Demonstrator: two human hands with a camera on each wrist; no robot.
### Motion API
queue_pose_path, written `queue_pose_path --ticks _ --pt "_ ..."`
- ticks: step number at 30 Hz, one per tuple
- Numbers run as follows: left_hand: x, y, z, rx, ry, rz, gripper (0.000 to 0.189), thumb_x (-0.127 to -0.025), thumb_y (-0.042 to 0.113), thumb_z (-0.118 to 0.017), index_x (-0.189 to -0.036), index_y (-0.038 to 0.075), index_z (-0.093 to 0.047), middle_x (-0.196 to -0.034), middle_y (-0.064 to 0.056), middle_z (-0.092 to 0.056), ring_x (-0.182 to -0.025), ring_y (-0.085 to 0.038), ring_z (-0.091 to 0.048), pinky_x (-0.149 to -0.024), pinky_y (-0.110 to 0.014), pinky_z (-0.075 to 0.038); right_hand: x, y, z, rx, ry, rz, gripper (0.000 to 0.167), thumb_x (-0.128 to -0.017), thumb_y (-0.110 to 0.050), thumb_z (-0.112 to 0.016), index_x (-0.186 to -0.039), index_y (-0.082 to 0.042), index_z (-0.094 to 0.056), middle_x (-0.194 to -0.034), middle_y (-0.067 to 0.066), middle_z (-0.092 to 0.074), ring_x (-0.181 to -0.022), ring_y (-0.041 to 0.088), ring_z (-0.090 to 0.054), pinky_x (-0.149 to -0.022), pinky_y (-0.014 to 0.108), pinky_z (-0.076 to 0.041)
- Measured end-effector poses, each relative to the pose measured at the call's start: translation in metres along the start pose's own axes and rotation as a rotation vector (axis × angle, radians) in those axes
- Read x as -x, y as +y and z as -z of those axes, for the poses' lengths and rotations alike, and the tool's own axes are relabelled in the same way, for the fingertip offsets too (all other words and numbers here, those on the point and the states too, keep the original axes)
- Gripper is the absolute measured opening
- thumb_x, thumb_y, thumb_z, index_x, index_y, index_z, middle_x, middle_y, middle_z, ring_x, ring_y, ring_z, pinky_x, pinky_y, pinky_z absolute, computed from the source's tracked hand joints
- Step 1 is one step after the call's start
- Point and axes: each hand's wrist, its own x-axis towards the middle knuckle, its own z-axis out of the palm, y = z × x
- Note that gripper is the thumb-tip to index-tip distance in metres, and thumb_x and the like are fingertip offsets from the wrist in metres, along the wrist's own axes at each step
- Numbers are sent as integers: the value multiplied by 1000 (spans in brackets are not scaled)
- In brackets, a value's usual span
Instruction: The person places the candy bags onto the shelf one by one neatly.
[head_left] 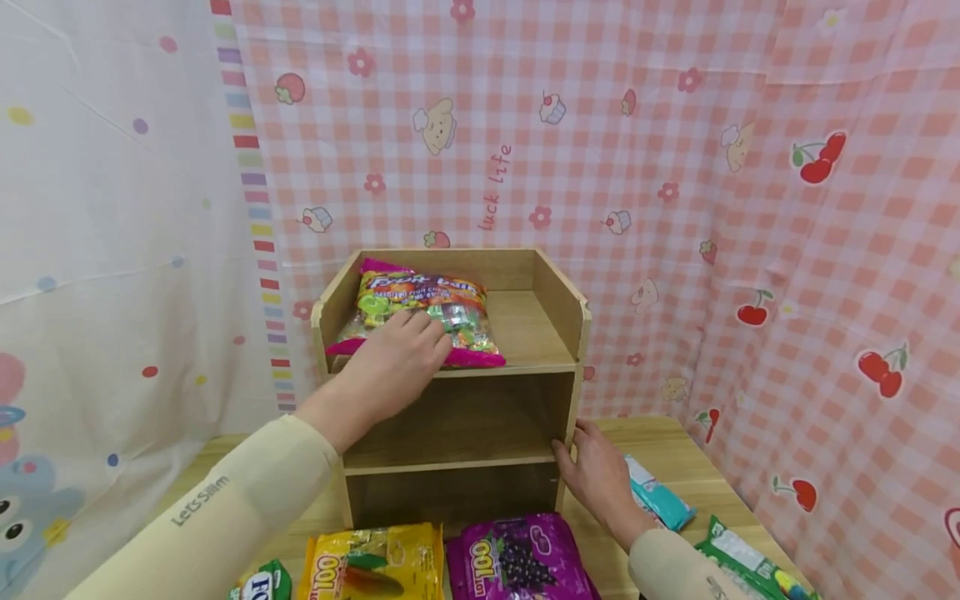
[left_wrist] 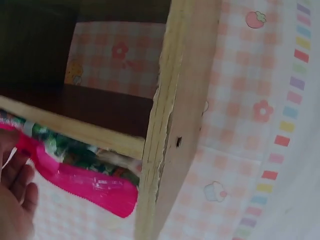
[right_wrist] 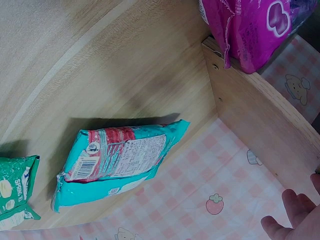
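Candy bag (head_left: 427,292) lies atop the wooden shelf (head_left: 531,329), its pink front edge pinched by the left hand (head_left: 397,358); the right hand (head_left: 602,479), fingers apart, touches the shelf's right side.

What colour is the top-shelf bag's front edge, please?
The front edge is bright pink, clearest in the head view.

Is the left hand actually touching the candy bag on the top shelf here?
Touching. The left wrist view shows it: the left hand grips the candy bag at its pink edge, with no gap between them.
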Motion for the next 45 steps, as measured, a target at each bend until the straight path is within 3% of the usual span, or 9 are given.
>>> queue_pose_path --ticks 4,7,10,16,19,22,26,34,45 --pt "5 15 -2 -54 53 -94 10 -96 9 -62 -86 5 -62 -83 -9 -61 -79 -25 -58 -69 -33 -50 1 0 2 7 0 2 35 -93 -27 -67 -105 6 -71 -126 23 -61 -102 41 -65 -80 54 -54" --pt "8 25 1 51 -29 -66 6 -94 10 -66 -93 4 -63 -92 -11 -64 -82 -25 -63 -67 -32 -57 1 0 3 13 -1 -1 34 -93 -26 -68 -104 6 -71 -125 23 -61 -102 41 -65 -79 53 -54" --pt "7 25 8 235 -67 59 10 -93 16 -68 -91 7 -64 -86 -7 -66 -75 -23 -66 -59 -35 -57 1 1 3 16 -2 2 33 -93 -25 -68 -103 6 -71 -125 23 -61 -101 41 -65 -79 53 -54" --pt "-12 5 11 516 126 415 16 -97 18 -61 -89 5 -64 -78 -8 -63 -73 -28 -63 -59 -41 -54 2 4 2 11 -10 -15 32 -93 -26 -67 -105 4 -72 -126 23 -61 -103 41 -65 -81 54 -54" --pt "-19 -6 4 633 -102 590 37 -102 29 -53 -125 1 -60 -121 -22 -61 -113 -39 -58 -92 -51 -50 2 5 0 5 -21 -18 34 -94 -27 -67 -107 4 -72 -126 22 -61 -104 41 -65 -81 54 -54" --pt "-18 -13 -5 725 -426 681 67 -103 46 -45 -153 4 -33 -156 -28 -28 -143 -48 -25 -113 -61 -23 3 4 -2 -8 -29 -7 34 -94 -27 -67 -108 3 -72 -125 22 -61 -103 41 -65 -80 54 -54" --pt "-14 -13 -11 785 -584 713 86 -98 63 -42 -160 13 -11 -163 -25 -1 -145 -52 1 -111 -71 -7 2 3 -1 -21 -21 -1 33 -94 -26 -67 -109 2 -72 -126 21 -61 -103 40 -65 -78 53 -55" --pt "-12 -6 -6 731 -638 736 100 -89 78 -41 -161 20 -2 -162 -25 7 -144 -54 0 -102 -80 -14 1 2 -1 -14 -6 2 34 -94 -27 -67 -111 2 -71 -125 20 -62 -102 39 -65 -78 53 -54" --pt "-24 7 6 624 -608 631 86 -93 75 -36 -160 25 -16 -164 -19 -5 -145 -53 -3 -103 -80 -6 0 2 -2 -18 5 10 34 -94 -27 -67 -110 2 -72 -125 18 -62 -103 38 -65 -76 53 -55"
